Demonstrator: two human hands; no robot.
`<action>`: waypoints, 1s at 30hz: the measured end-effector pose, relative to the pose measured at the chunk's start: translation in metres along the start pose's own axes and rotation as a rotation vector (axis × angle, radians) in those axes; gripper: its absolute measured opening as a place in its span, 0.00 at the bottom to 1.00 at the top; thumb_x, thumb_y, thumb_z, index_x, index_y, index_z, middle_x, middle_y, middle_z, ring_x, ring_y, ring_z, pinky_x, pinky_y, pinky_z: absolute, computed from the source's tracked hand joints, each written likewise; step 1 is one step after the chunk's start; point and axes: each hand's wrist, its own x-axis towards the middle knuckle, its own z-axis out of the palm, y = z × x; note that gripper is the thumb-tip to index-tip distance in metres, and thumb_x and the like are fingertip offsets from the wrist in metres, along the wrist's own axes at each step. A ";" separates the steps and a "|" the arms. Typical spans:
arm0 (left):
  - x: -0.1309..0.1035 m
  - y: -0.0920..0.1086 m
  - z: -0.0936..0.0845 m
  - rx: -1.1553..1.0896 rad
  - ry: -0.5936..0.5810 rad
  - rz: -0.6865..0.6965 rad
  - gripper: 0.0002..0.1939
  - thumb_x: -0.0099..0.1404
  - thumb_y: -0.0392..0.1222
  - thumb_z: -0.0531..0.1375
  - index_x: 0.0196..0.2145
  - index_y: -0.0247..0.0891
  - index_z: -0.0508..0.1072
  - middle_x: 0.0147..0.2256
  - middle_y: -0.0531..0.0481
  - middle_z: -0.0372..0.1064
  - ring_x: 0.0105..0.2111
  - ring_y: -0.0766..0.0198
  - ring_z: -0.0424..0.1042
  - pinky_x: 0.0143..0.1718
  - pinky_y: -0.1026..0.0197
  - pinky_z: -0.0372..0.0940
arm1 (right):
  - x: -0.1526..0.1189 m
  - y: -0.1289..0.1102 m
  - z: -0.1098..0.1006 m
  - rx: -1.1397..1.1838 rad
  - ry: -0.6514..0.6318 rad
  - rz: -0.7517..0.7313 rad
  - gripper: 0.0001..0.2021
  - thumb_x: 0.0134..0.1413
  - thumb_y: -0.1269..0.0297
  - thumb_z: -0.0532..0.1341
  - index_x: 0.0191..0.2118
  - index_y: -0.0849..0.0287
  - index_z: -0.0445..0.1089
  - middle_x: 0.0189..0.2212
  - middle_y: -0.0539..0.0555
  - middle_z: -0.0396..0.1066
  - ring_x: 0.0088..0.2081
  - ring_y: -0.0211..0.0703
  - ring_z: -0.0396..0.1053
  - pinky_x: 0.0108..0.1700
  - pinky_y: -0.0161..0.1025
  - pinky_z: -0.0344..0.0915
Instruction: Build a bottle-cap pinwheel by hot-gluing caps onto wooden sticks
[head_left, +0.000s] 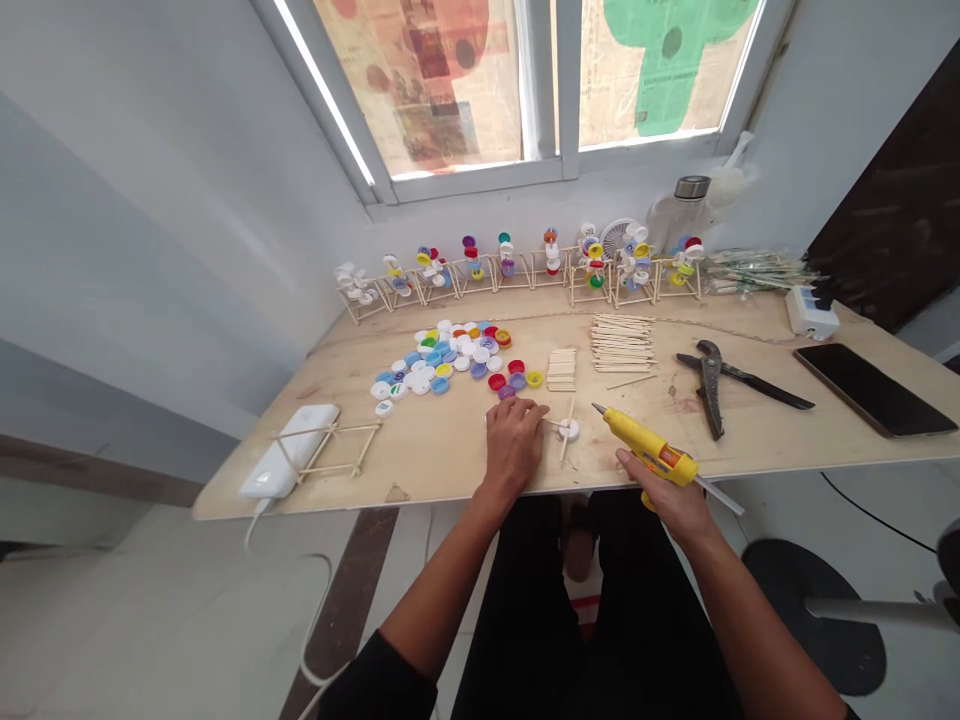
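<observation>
My right hand [671, 500] is wrapped round a yellow hot glue gun [651, 445], its nozzle pointing up and left and a glue stick poking out of the back. My left hand [515, 440] is closed at the table's front edge, its fingertips on one end of a thin wooden stick [553, 422]. That stick reaches to a white bottle cap [569, 430], where other short sticks meet in a cross shape. The glue gun's tip is apart from the cap, to its right. Loose coloured bottle caps [517, 380] lie just beyond my left hand.
Piles of short sticks [561, 370] and longer sticks [622, 343] lie mid-table, with more caps [442, 355] to the left. Pliers [712, 385] and a phone [874, 388] are at right. A stick frame [356, 468] leans on a white power strip [289, 452]. Several cap-and-stick models [472, 270] line the back.
</observation>
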 end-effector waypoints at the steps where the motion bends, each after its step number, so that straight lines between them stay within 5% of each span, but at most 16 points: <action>1: 0.000 0.000 -0.001 -0.011 -0.003 -0.002 0.12 0.62 0.34 0.55 0.39 0.43 0.75 0.39 0.46 0.72 0.45 0.54 0.66 0.45 0.50 0.59 | 0.000 0.000 0.000 -0.006 -0.002 -0.001 0.14 0.39 0.52 0.66 0.22 0.57 0.67 0.18 0.48 0.66 0.23 0.39 0.64 0.26 0.35 0.62; 21: -0.003 0.006 0.000 -0.057 -0.082 0.055 0.11 0.63 0.35 0.54 0.38 0.43 0.75 0.38 0.47 0.74 0.43 0.57 0.68 0.45 0.51 0.59 | 0.004 0.003 -0.002 0.017 -0.044 -0.008 0.13 0.40 0.52 0.65 0.23 0.58 0.68 0.17 0.47 0.65 0.22 0.37 0.63 0.24 0.34 0.62; 30: 0.000 0.019 -0.006 -0.112 -0.103 0.006 0.16 0.61 0.51 0.58 0.41 0.39 0.73 0.41 0.45 0.73 0.45 0.53 0.67 0.46 0.50 0.58 | 0.004 0.004 -0.003 0.071 -0.094 0.005 0.14 0.41 0.53 0.66 0.23 0.59 0.67 0.17 0.46 0.61 0.21 0.34 0.58 0.24 0.33 0.57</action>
